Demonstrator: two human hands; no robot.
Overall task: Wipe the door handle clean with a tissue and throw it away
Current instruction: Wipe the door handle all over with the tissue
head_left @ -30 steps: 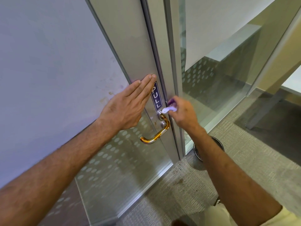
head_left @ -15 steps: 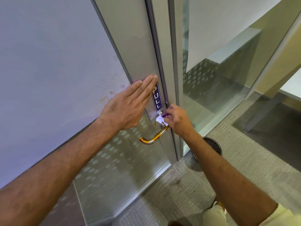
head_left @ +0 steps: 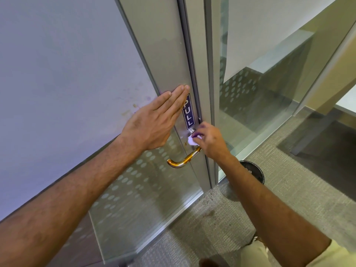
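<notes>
tissue pressed to the top of the door handle

right hand [head_left: 211,140] pinches a small white tissue [head_left: 193,141] against the upper end of the brass-coloured door handle [head_left: 183,160], just below the blue "pull" sign [head_left: 188,112] – fingers closed round the wad; left hand [head_left: 154,124] lies flat and spread on the metal door frame [head_left: 163,45], holding nothing, fingertips beside the sign – a dark round bin [head_left: 254,170] stands on the carpet [head_left: 289,189] near the door's foot, partly behind the right forearm
</notes>
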